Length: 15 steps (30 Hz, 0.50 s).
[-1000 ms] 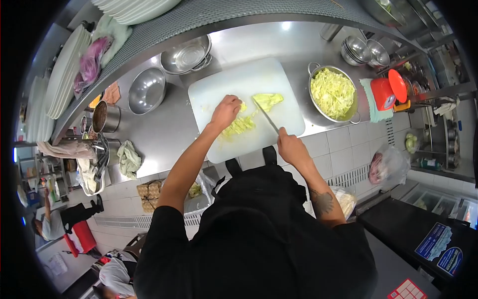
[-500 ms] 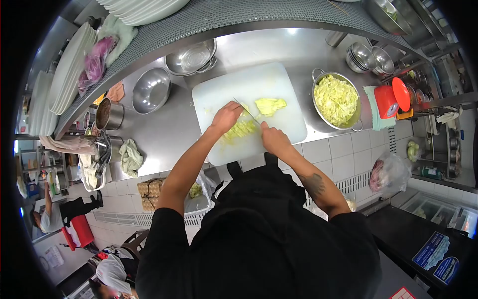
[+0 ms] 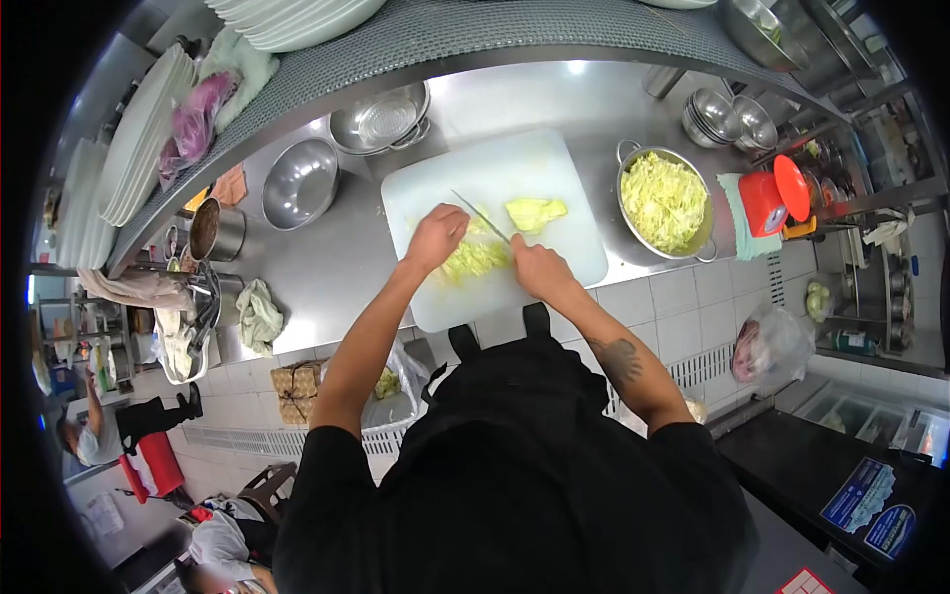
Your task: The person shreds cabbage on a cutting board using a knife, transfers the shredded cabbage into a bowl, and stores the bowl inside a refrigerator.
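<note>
My right hand (image 3: 539, 267) grips the handle of a kitchen knife (image 3: 481, 217), whose blade points up and left over a white cutting board (image 3: 421, 188). Beside the blade is my left hand (image 3: 438, 238), its fingers curled; whatever they may hold is hidden. Sliced pale-green cabbage (image 3: 475, 259) lies on the board between my hands. Right of the blade, a flat stack of uncut cabbage leaves (image 3: 535, 214) rests apart from both hands. A two-handled metal pan (image 3: 712, 233) full of shredded cabbage (image 3: 665, 201) stands right of the board.
Left of the board are a steel bowl (image 3: 301, 183), a colander (image 3: 381, 117) and a crumpled cloth (image 3: 259, 317). A red scale (image 3: 763, 203) stands at the right. Overhead runs a shelf (image 3: 475, 30) with plates. Two other people are at the lower left.
The knife has shifted slightly left, with more of its blade showing. My left hand has drawn back a little to the left, and the slices lie looser.
</note>
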Available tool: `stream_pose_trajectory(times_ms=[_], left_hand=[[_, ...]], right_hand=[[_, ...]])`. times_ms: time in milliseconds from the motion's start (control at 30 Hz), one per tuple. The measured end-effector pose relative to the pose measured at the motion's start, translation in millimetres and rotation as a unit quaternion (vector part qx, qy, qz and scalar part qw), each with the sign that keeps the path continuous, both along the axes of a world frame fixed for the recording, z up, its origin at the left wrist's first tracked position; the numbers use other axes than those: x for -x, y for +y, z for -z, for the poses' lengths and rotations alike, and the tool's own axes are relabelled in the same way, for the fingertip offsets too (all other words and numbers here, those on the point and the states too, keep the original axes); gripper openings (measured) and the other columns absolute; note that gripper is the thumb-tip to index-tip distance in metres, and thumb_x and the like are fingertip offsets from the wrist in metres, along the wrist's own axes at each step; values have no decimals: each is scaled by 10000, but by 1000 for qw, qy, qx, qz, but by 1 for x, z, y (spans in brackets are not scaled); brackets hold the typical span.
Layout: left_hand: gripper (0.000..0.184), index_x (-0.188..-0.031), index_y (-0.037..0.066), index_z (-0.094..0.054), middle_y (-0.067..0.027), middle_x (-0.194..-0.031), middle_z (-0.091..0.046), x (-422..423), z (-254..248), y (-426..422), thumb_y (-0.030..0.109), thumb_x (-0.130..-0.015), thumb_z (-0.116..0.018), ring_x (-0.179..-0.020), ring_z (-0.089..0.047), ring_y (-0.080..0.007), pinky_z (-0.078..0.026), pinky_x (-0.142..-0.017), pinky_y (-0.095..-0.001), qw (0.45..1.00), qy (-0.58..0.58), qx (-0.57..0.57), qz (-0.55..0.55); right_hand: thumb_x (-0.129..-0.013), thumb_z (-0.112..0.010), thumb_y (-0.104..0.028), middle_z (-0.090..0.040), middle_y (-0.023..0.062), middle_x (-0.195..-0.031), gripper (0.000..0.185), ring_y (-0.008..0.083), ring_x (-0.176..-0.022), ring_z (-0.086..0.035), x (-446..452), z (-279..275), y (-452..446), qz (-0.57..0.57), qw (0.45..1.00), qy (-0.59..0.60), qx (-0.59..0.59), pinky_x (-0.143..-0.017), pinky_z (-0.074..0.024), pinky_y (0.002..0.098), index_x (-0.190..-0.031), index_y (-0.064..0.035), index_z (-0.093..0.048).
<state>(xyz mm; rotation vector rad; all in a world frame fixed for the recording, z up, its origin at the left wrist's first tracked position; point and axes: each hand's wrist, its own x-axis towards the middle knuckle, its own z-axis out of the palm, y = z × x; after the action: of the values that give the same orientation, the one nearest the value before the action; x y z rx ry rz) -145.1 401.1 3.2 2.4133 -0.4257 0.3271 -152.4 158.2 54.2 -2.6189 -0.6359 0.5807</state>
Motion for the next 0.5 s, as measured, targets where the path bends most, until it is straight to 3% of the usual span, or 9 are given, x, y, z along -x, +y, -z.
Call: stream_pose_trajectory(times_ms=[133, 200, 333, 400, 433, 500], left_hand=[[129, -1001, 28, -713, -117, -1049, -710, 30, -2, 34, 82, -885, -696, -996, -670, -298, -543, -855, -362, 991, -18, 58, -119], [156, -1036, 21, -707, -153, -1084, -703, 45, 4, 53, 110, -910, -680, -999, -674, -316, -534, -869, -395, 974, -6, 112, -197], [261, -1130, -3, -683, -202, -1168, -681, 86, 10, 61, 179, -952, -630, -1120, -636, -387, -506, -960, -422, 964, 6, 80, -253], [417, -1311, -26, -586, -249, -1351, -580, 100, 32, 61, 245, -995, -559, -1317, -510, -403, -410, -1098, -440, 961, 49, 22, -270], [417, -1311, -26, -586, -249, -1351, -580, 103, 33, 58, 245, -995, -559, -1317, -510, -403, -410, -1098, -440, 960, 50, 24, -276], [562, -1455, -39, -430, -254, -1522, -407, 106, 36, 39, 321, -1027, -483, -1468, -313, -381, -239, -1208, -473, 966, 93, 54, -235]], right_hand=[[-919, -470, -77, -680, 298, -889, 167, 476, -835, -689, 3, 12, -9, 15, 999, -26, 21, -712, -568, 549, -1066, 3, -460], [-920, -473, -79, -679, 288, -884, 165, 468, -822, -691, 1, 25, -6, 13, 998, -47, 27, -700, -571, 542, -1064, 2, -460], [-924, -477, -81, -672, 259, -875, 159, 456, -774, -689, 36, 32, -2, -39, 997, -61, 35, -683, -573, 538, -1062, -3, -467], [-927, -475, -86, -669, 251, -879, 157, 455, -763, -687, 50, 29, -8, -67, 995, -62, 33, -674, -572, 538, -1063, -8, -468], [-944, -486, -109, -667, 244, -840, 137, 447, -750, -687, 54, 24, -17, -57, 997, -57, 22, -656, -564, 542, -1045, -16, -478], [-960, -498, -131, -665, 237, -801, 126, 439, -737, -688, 55, 26, -42, -57, 997, -49, 13, -639, -557, 546, -1026, -24, -488]])
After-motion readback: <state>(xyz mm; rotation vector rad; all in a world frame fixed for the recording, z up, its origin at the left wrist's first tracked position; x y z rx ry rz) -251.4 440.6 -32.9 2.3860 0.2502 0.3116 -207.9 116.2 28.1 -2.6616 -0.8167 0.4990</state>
